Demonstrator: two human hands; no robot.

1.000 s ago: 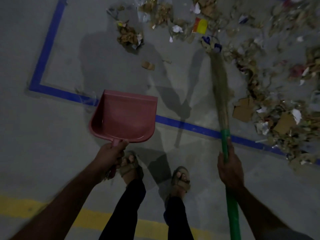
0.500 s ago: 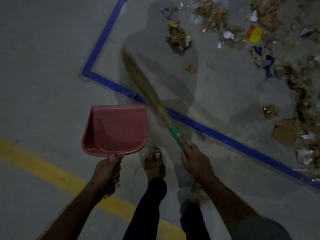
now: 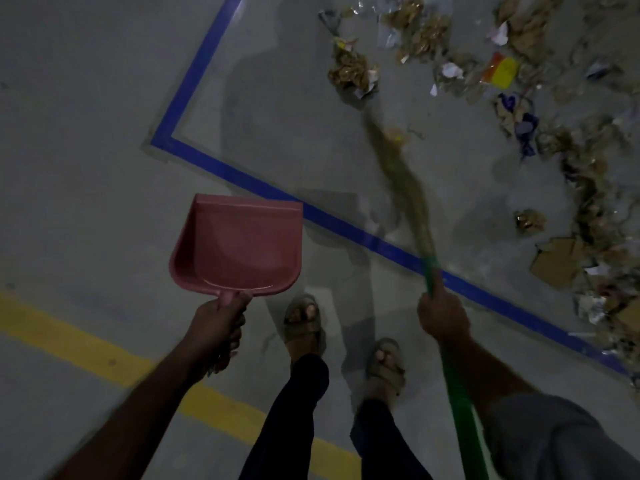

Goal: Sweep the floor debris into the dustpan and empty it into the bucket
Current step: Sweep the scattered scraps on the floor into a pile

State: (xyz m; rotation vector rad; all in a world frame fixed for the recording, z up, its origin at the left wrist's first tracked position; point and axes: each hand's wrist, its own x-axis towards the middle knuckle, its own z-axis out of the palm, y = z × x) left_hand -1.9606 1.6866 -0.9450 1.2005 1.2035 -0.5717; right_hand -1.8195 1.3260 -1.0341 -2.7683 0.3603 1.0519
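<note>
Broom (image 3: 408,199) bristles point up-left toward debris (image 3: 349,69).

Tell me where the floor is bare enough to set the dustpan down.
Bare floor lies left of the blue line down to the yellow line, and inside the blue corner ahead of the dustpan. Debris crowds the right and top right.

Bare forearms, a grey short sleeve (image 3: 554,441) on the right, dark trousers (image 3: 298,410), and tan strapped sandals (image 3: 303,322).
</note>
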